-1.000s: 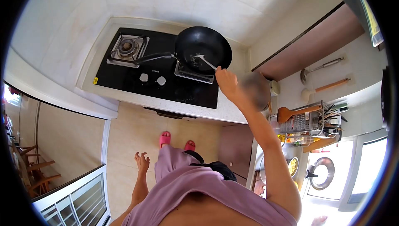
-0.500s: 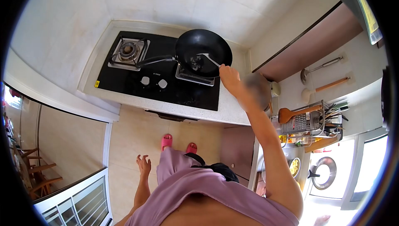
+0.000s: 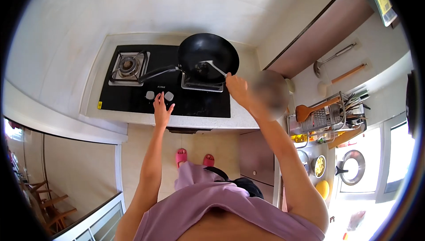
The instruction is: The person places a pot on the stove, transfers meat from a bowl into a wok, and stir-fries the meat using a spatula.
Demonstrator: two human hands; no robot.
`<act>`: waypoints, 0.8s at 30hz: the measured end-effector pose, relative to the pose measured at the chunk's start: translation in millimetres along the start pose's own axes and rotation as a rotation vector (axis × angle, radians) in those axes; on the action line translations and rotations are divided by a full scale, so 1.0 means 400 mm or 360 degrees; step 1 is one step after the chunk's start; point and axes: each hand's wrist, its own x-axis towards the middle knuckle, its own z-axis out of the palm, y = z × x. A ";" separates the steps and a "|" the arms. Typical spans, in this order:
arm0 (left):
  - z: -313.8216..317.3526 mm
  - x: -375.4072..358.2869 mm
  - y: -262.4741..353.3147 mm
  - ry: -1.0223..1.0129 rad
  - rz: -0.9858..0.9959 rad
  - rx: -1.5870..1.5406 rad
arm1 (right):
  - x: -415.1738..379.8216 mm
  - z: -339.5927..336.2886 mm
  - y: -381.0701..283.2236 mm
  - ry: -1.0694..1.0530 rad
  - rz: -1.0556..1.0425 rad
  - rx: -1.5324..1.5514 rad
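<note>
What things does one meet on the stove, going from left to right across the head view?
Left burner → left hand at the knobs → wok → right hand holding the spatula.

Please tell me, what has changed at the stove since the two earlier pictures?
The left hand has come up from beside the body and now reaches the stove knobs, fingers open; whether it touches one is unclear. The right hand still holds the spatula in the wok. The wok stays on the right burner.
</note>
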 end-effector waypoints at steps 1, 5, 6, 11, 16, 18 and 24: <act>0.011 0.013 -0.003 -0.0081 -0.0027 0.0065 | 0.004 0.012 0.000 0.0006 0.0017 -0.0003; 0.039 0.028 -0.028 -0.0152 0.0046 0.0198 | 0.001 0.005 -0.012 -0.0047 0.0040 -0.0008; 0.039 0.031 -0.028 -0.0161 0.0058 0.0190 | -0.005 -0.003 -0.011 -0.0023 0.0059 -0.0010; 0.041 0.041 -0.034 -0.0128 -0.0026 0.0145 | -0.013 -0.010 -0.011 -0.0036 0.0057 -0.0048; 0.042 0.042 -0.042 -0.0098 0.0017 0.0116 | -0.013 -0.014 -0.033 -0.0042 -0.0006 -0.0123; 0.043 0.040 -0.040 -0.0069 0.0022 0.0112 | -0.009 0.003 -0.034 0.0079 -0.0021 -0.0071; 0.045 0.038 -0.045 -0.0070 -0.0001 0.0078 | -0.023 -0.015 -0.023 -0.0019 0.0168 0.0014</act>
